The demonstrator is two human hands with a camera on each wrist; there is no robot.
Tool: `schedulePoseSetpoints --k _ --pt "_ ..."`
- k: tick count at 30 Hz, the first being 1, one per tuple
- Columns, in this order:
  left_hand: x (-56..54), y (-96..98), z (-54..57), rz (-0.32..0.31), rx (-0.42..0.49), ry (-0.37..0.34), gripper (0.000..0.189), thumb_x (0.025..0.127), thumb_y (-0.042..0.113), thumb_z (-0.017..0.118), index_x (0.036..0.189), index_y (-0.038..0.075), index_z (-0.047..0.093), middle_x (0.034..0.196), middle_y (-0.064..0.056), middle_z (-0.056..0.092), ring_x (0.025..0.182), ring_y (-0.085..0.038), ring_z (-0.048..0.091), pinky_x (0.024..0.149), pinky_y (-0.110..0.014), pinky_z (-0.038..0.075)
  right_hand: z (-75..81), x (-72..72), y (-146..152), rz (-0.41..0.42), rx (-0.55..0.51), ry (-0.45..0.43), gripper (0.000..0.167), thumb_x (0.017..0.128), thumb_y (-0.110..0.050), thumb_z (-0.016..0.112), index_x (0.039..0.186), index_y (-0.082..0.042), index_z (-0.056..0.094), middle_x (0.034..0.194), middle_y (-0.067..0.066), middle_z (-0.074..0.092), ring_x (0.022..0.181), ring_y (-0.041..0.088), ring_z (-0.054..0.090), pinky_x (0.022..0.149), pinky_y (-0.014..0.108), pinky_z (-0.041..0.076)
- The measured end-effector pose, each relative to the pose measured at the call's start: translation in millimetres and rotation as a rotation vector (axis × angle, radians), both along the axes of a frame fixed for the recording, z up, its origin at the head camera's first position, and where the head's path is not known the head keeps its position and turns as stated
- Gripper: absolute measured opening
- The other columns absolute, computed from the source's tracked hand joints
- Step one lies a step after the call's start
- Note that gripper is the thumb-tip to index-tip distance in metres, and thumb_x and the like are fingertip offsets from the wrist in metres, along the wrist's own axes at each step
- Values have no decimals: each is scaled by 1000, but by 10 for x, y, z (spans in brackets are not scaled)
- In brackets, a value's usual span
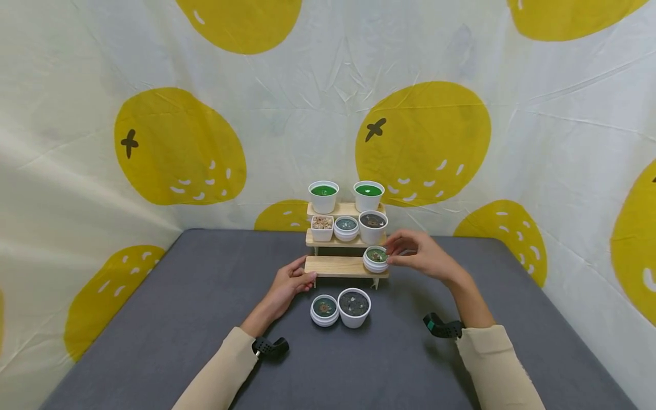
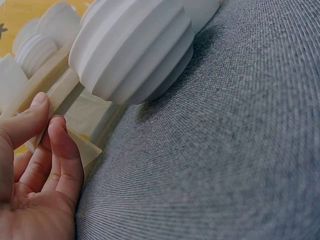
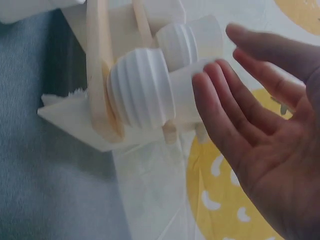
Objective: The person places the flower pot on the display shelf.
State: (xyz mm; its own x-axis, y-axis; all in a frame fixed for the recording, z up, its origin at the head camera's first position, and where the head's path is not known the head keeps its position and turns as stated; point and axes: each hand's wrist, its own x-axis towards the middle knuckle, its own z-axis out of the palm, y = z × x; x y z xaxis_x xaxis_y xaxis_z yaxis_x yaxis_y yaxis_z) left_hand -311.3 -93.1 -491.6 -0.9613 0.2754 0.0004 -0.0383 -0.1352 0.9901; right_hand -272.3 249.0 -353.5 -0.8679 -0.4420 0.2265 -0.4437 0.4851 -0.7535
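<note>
A small wooden three-step stand rises from the grey table. My left hand pinches the left end of its lowest step; in the left wrist view the thumb lies over the board with fingers curled below. On that step's right end sits a ribbed white pot with a green, speckled filling. Beside this pot is my right hand, its fingers loosely extended and apart from the ribbed wall. In front of the stand, a ribbed pot and a taller dark-filled cup stand side by side.
On the middle step are a square cup of crumbly bits, a ribbed pot and a dark-filled cup. Two green-filled cups, one left and one right, occupy the top step. A patterned curtain hangs behind.
</note>
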Motion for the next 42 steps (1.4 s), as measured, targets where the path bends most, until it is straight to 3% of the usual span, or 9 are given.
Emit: schedulePoseSetpoints --k 5,10,14,20,28,39,42 --pt "0 -1 -3 1 0 7 76 97 13 73 162 6 33 93 0 69 81 -10 66 71 -21 57 27 46 -111 155 -11 -124 42 91 -10 79 127 5 63 117 26 69 102 26 71 87 31 60" --pt "1 -6 -21 -9 2 4 77 97 13 73 162 5 32 92 -1 69 80 -10 65 70 -21 56 16 103 -246 280 -6 -216 51 90 -10 81 133 2 58 129 31 64 118 42 65 95 39 60" --pt "9 -7 -24 -12 10 -4 76 97 12 73 162 6 32 92 -1 69 81 -11 65 70 -21 56 -34 121 -346 343 0 -272 58 89 -7 81 138 6 53 138 32 57 128 46 58 102 48 56" --pt "20 -11 -17 -5 3 -3 75 97 12 73 161 8 34 92 0 69 81 -11 65 71 -21 56 -118 132 -466 363 60 -325 63 87 -3 81 141 4 50 143 27 54 133 45 53 108 56 51" --pt "11 -21 -12 -10 -4 9 76 97 14 74 161 7 35 92 0 70 81 -10 66 71 -21 57 -168 133 -573 362 120 -285 72 83 -7 85 144 0 48 148 25 51 141 48 47 117 60 40" --pt "-11 -13 -19 -7 -8 14 78 97 14 73 162 4 32 91 0 69 80 -10 66 70 -21 56 -284 100 -644 386 184 -265 72 81 -11 87 143 0 51 147 25 53 136 41 55 108 63 47" --pt "-11 -12 -16 -10 -10 3 77 96 15 74 161 6 34 91 0 69 81 -10 66 71 -22 57 -330 82 -655 396 212 -261 72 81 -12 87 142 0 52 146 24 55 135 38 56 105 57 50"
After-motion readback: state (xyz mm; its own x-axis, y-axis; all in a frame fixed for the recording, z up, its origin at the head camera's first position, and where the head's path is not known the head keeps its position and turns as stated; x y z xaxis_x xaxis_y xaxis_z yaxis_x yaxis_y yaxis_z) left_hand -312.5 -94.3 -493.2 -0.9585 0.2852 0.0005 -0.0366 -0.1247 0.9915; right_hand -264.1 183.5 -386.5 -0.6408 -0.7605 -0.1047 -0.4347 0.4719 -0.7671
